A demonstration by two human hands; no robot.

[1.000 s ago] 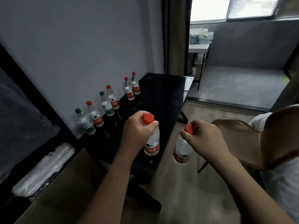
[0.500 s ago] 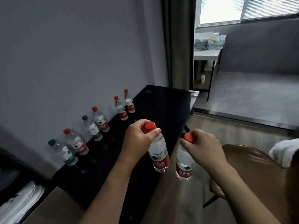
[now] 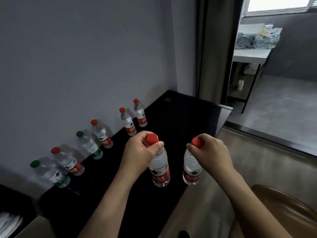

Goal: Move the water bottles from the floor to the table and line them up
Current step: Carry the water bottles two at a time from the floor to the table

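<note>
My left hand grips a red-capped water bottle by its neck, above the black table. My right hand holds a second red-capped bottle the same way, over the table's front edge. Both bottles hang upright in the air. Along the wall stands a row of several bottles, from a green-capped one at the near left to a red-capped one at the far end.
A brown chair stands at the lower right. Behind the black table are a curtain and a white table with cloth on it. A white object lies at the lower left.
Both hands have carried their bottles forward over the table. The view has shifted right and closer to the row by the wall.
</note>
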